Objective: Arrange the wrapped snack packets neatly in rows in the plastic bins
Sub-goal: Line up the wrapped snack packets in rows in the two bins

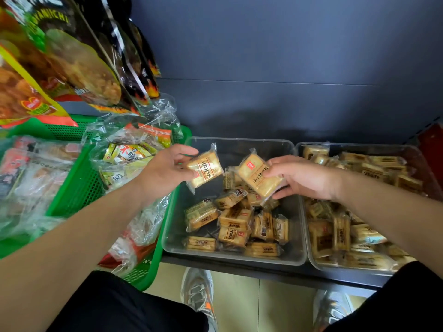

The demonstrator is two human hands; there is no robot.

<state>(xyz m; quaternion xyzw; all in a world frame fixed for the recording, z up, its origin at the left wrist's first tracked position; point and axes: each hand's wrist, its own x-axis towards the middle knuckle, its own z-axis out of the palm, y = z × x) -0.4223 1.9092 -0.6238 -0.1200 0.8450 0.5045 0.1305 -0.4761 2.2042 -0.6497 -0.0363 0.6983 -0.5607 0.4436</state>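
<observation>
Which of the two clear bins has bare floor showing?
The left clear bin, beside the green basket: its far end and left side are bare. The right clear bin is covered with packets nearly throughout.

Dark shelf (239,268), clear bin (173,224), second clear bin (320,265), green basket (79,188)

The left hand (165,170), stretched forward with palm turned inward, pinched a snack packet (205,169) between thumb and fingertips. The right hand (303,179), palm down, gripped a second packet (260,177) with curled fingers.
</observation>
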